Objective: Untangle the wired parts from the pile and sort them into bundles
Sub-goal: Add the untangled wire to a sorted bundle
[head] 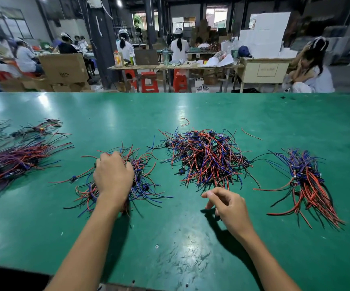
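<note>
A tangled pile of red, blue and black wired parts (205, 158) lies in the middle of the green table (170, 238). A smaller loose clump (144, 181) sits left of it, and my left hand (112, 175) rests on top of that clump with fingers curled down into the wires. My right hand (226, 203) hovers just in front of the big pile, fingers loosely curled, holding nothing. A combed bundle (308, 181) lies at the right. Another long bundle (12, 162) lies at the far left.
A thinner scatter of wired parts (37, 129) lies at the back left. Two stray red wires (185, 121) lie behind the pile. Beyond the table's far edge are red stools (149, 80), cardboard boxes and seated workers.
</note>
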`<act>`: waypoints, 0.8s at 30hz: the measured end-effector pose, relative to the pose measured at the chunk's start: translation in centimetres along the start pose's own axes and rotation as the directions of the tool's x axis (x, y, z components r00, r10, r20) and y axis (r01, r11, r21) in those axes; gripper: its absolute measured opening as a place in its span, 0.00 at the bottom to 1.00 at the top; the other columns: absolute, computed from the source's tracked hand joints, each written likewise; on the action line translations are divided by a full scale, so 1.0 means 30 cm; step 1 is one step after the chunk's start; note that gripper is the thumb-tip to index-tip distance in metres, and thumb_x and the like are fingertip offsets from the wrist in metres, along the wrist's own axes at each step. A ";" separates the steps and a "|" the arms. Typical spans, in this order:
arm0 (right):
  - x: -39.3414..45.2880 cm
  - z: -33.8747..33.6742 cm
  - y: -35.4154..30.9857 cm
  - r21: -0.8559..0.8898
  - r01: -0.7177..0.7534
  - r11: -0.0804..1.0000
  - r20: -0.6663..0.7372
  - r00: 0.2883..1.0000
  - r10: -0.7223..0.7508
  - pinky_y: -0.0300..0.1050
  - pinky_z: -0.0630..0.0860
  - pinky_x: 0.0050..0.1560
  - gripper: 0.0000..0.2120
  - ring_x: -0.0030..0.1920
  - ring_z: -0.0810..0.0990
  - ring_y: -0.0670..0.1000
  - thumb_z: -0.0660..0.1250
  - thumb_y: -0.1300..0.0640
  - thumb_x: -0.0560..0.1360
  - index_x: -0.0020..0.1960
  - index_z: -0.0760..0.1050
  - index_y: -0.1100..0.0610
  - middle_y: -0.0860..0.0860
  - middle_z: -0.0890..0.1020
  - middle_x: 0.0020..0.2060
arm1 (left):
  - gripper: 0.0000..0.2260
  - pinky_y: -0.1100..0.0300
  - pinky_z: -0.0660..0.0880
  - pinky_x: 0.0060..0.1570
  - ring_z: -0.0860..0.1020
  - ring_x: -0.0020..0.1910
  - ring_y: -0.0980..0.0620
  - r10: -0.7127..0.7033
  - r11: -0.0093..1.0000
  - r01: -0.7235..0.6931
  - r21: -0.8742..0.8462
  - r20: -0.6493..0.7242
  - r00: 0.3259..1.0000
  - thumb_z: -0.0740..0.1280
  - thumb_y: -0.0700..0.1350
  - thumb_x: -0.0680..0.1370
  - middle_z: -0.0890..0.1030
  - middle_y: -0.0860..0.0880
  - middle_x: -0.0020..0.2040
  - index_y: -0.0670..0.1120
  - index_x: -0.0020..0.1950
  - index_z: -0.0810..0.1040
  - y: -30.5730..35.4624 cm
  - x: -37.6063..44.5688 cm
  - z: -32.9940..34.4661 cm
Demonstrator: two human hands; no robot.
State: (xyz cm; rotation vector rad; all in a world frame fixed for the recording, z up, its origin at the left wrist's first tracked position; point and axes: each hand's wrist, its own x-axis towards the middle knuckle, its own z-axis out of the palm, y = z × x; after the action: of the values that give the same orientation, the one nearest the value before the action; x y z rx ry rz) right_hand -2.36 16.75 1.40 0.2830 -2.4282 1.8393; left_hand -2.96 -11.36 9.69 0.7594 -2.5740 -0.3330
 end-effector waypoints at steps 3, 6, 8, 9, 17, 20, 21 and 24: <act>-0.001 -0.001 0.003 0.003 -0.007 1.000 0.008 1.000 0.007 0.33 0.72 0.33 0.09 0.29 0.77 0.40 0.68 0.56 0.80 0.43 0.85 0.50 0.50 0.85 0.32 | 0.20 0.49 0.66 0.61 0.64 0.67 0.41 0.053 0.953 -0.048 0.299 -0.010 0.999 0.68 0.57 0.76 0.67 0.40 0.67 0.45 0.60 0.78 0.055 -0.039 0.055; 0.003 -0.001 0.006 -0.002 -0.015 1.000 0.008 1.000 0.015 0.35 0.72 0.33 0.09 0.30 0.78 0.40 0.68 0.55 0.80 0.43 0.85 0.49 0.49 0.85 0.33 | 0.16 0.49 0.61 0.61 0.64 0.67 0.44 0.268 0.951 -0.267 0.158 0.012 0.963 0.66 0.54 0.78 0.69 0.44 0.68 0.48 0.62 0.77 0.135 -0.043 0.132; 0.004 -0.003 0.009 0.000 -0.020 1.000 0.009 1.000 0.020 0.36 0.73 0.34 0.09 0.30 0.78 0.40 0.68 0.55 0.80 0.43 0.85 0.49 0.50 0.85 0.33 | 0.16 0.50 0.64 0.64 0.67 0.67 0.46 0.405 0.914 -0.405 -0.017 0.111 0.908 0.64 0.51 0.81 0.74 0.47 0.67 0.48 0.67 0.76 0.199 -0.043 0.196; 0.004 -0.005 0.010 0.005 -0.023 1.000 0.010 1.000 0.023 0.36 0.73 0.34 0.09 0.30 0.78 0.40 0.68 0.55 0.80 0.43 0.85 0.49 0.50 0.85 0.33 | 0.17 0.51 0.65 0.66 0.68 0.67 0.47 0.436 0.900 -0.426 -0.093 0.171 0.884 0.62 0.50 0.82 0.75 0.47 0.67 0.47 0.69 0.75 0.229 -0.047 0.227; 0.008 -0.012 0.011 0.027 -0.032 0.999 0.036 0.999 0.031 0.37 0.72 0.36 0.10 0.30 0.77 0.42 0.69 0.56 0.80 0.42 0.85 0.50 0.51 0.84 0.32 | 0.09 0.52 0.72 0.60 0.76 0.58 0.50 0.409 0.859 -0.316 -0.404 0.168 0.897 0.68 0.49 0.80 0.83 0.53 0.56 0.53 0.60 0.81 0.273 -0.092 0.368; 0.010 -0.014 0.012 0.035 -0.029 0.999 0.039 0.999 0.028 0.35 0.71 0.36 0.10 0.30 0.77 0.41 0.69 0.56 0.80 0.42 0.85 0.50 0.51 0.84 0.32 | 0.07 0.54 0.77 0.54 0.81 0.50 0.51 0.302 0.800 -0.130 -0.586 0.206 0.931 0.69 0.48 0.80 0.85 0.52 0.50 0.50 0.56 0.84 0.284 -0.102 0.348; 0.011 -0.013 0.011 0.032 -0.028 0.999 0.041 0.999 0.027 0.35 0.71 0.36 0.09 0.30 0.77 0.41 0.69 0.56 0.80 0.42 0.85 0.50 0.50 0.84 0.32 | 0.08 0.55 0.78 0.53 0.82 0.49 0.51 0.284 0.766 -0.070 -0.639 0.239 0.928 0.68 0.48 0.81 0.85 0.51 0.49 0.48 0.56 0.85 0.287 -0.107 0.338; 0.012 -0.011 0.012 0.024 -0.029 0.999 0.046 0.999 0.027 0.35 0.72 0.37 0.09 0.31 0.79 0.41 0.69 0.56 0.80 0.43 0.85 0.50 0.50 0.85 0.33 | 0.09 0.61 0.78 0.45 0.80 0.41 0.54 0.211 0.613 0.191 -0.767 0.392 0.896 0.68 0.44 0.81 0.86 0.48 0.45 0.43 0.54 0.86 0.286 -0.125 0.296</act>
State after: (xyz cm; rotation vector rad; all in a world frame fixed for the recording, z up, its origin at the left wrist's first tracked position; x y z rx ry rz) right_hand -2.81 17.13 1.22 0.2978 -2.4533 1.8962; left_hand -8.19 -1.29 3.58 0.3252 -2.3834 -1.7014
